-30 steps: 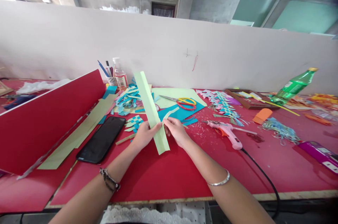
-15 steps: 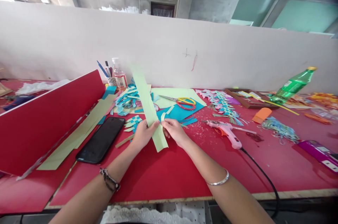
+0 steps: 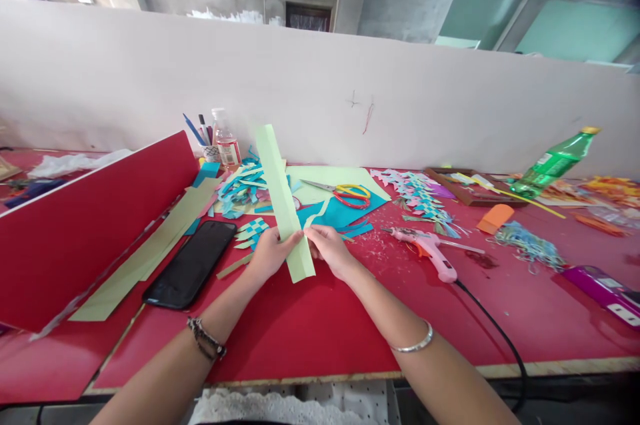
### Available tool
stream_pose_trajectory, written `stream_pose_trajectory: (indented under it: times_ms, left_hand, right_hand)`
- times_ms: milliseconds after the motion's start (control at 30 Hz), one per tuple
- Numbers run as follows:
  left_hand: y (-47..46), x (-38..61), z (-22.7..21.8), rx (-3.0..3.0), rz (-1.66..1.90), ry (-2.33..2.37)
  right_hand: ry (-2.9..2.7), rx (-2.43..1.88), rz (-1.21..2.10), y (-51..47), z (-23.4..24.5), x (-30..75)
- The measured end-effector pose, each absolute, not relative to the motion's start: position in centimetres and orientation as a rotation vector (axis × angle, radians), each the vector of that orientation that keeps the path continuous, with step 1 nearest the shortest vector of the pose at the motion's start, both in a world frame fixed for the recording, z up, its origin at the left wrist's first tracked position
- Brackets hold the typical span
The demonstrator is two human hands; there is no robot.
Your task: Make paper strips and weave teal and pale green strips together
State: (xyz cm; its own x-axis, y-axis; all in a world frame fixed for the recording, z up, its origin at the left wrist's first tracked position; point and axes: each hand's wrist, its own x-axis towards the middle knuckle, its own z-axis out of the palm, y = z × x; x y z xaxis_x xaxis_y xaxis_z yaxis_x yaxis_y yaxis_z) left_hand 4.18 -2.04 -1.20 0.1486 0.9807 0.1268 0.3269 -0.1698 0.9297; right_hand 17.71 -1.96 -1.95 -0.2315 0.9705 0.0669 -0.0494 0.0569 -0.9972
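A long, folded strip of light green paper stands tilted above the red table, its upper end leaning away to the left. My left hand pinches its lower part from the left, fingers closed on it. From the right, my right hand pinches the same spot on the strip. Just beyond the hands lie blue and green paper scraps and a small woven blue-and-green piece.
A black phone lies left of my hands beside olive paper strips and a raised red board. Scissors rest on blue paper behind. A pink glue gun with its cord lies right. A green bottle lies far right.
The green strip has shifted slightly up and away through my fingers, so less of it hangs below my hands. Both hands stay pinched on it in nearly the same place.
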Motion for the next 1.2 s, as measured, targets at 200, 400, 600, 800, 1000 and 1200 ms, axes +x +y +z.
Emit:
stream_pose_trajectory:
  times_ms: [200, 400, 600, 800, 1000, 1200]
  left_hand:
    - [-2.06, 4.27, -0.98, 1.64, 1.096, 1.343]
    - [-2.02, 4.3, -1.05, 1.568, 1.09, 1.273]
    - [-2.08, 4.31, -1.4, 1.661, 0.999, 1.18]
    - [-2.03, 4.38, -1.23, 1.697, 1.067, 1.295]
    - [-2.09, 4.36, -1.09, 1.634, 1.161, 1.32]
    - [-2.26, 4.45, -1.07, 1.646, 1.075, 1.195]
  right_hand:
    - [-1.422, -1.008, 1.312, -1.78, -2.25, 17.79]
    - [-1.36, -1.033, 1.254, -1.79, -2.15, 17.76]
    - [-1.342, -1.026, 1.249, -1.9, -1.87, 17.77]
    - [-1.433, -1.04, 1.265, -1.95, -1.87, 17.75]
    - [-1.467, -1.036, 1.204, -1.77, -2.2, 17.87]
    - [-1.362, -1.004, 1.224, -1.77, -2.03, 17.8]
